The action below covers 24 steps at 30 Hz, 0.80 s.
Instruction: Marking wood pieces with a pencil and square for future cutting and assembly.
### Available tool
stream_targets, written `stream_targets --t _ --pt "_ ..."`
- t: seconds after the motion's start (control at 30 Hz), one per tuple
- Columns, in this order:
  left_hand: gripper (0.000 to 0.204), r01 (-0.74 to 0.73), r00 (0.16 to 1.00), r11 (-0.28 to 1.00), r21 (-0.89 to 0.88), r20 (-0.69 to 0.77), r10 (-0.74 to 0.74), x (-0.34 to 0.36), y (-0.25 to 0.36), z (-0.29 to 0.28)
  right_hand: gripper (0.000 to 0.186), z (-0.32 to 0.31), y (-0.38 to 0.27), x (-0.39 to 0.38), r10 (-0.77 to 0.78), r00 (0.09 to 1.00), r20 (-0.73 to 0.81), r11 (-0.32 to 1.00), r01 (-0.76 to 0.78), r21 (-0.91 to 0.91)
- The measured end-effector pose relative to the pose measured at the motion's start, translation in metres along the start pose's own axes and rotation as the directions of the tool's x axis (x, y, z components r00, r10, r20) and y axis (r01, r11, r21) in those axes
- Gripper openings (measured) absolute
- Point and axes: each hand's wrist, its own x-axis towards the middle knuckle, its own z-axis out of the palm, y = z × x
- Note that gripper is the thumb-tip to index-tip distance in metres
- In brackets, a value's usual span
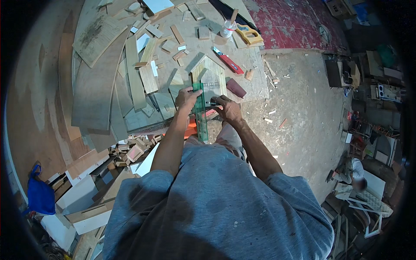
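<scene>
My left hand (187, 97) grips and presses a green translucent ruler (200, 117), which lies lengthwise over a small house-shaped wooden piece (207, 69) with little window squares marked on it. My right hand (227, 108) is closed around a slim dark marking tool (212, 103), perhaps a pen, held beside the ruler. A red level-like tool (227, 60) and a dark maroon block (236, 88) lie to the right of the wooden piece. The bench (255, 93) carries them, with a red-orange object (190, 129) partly visible below its front edge.
Boards (97, 99) and scraps cover the bench's left. At its back sit a yellow-handled saw (248, 34) and white cup (228, 28). Offcuts (134, 154) and a blue bag (39, 190) are lower left. Another person (353, 173) is among clutter across the floor (299, 130) at right.
</scene>
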Motion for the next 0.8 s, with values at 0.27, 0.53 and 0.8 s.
stream_targets --t 0.27,0.53,0.8 --pt "0.063 0.057 0.998 0.990 0.132 0.027 -0.061 0.006 -0.010 -0.003 0.036 0.003 0.010 0.008 -0.097 0.989 0.112 0.980 0.115 -0.164" --pt "0.070 0.082 0.997 0.975 0.207 -0.026 -0.078 0.008 -0.012 -0.002 0.034 0.004 0.011 0.009 -0.100 0.988 0.120 0.972 0.123 -0.202" --pt "0.070 0.076 0.997 0.976 0.204 0.001 -0.078 0.002 -0.003 -0.004 0.036 0.007 0.016 0.009 -0.164 0.984 0.065 0.970 0.173 -0.170"
